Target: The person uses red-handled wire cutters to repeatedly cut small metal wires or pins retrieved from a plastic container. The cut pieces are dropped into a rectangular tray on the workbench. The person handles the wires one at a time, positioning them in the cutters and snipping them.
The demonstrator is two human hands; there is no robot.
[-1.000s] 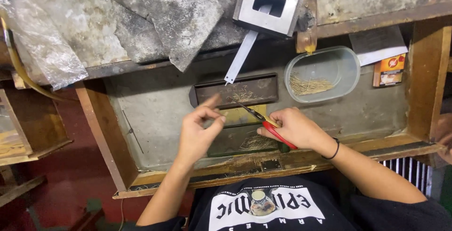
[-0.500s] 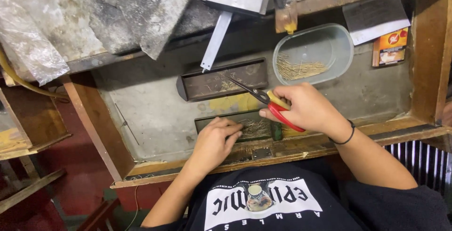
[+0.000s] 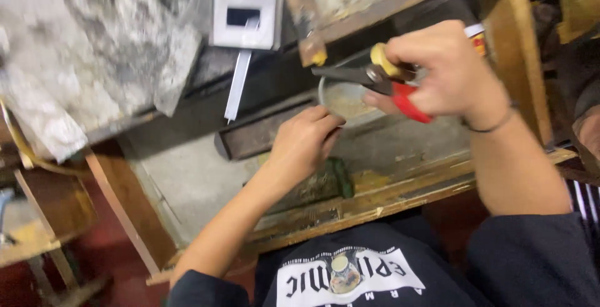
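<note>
Pliers (image 3: 375, 77) with one red and one yellow grip sit clamped in the right hand (image 3: 447, 72), raised above the far right part of the wooden drawer tray (image 3: 387, 194), their dark nose pointing left over a clear plastic tub (image 3: 344, 97).

Nearest the body, the tray's worn front rail runs across, paint-smeared and chipped. Just behind it lies a dark green block (image 3: 328, 179), partly covered by the left hand (image 3: 306, 141). That hand rests on the tray floor with its fingers curled in, thumb and forefinger pinched together; whether anything small is held between them cannot be told, since the frame is blurred.

Beyond the left hand a long dark metal bar (image 3: 250, 139) lies across the grey tray floor, touching or just beside the fingertips. To its right, the plastic tub holds some pale yellowish material; the right hand and the pliers hide much of its rim. A thin dark band (image 3: 494, 119) circles the right wrist.

Farther off, a pale metal strip (image 3: 239, 85) slants down from a square grey metal block with a rectangular hole (image 3: 244, 18). Left of it, rough grey stone slabs (image 3: 94, 44) cover the bench top. A wooden upright (image 3: 522, 50) closes the tray's right side.
</note>
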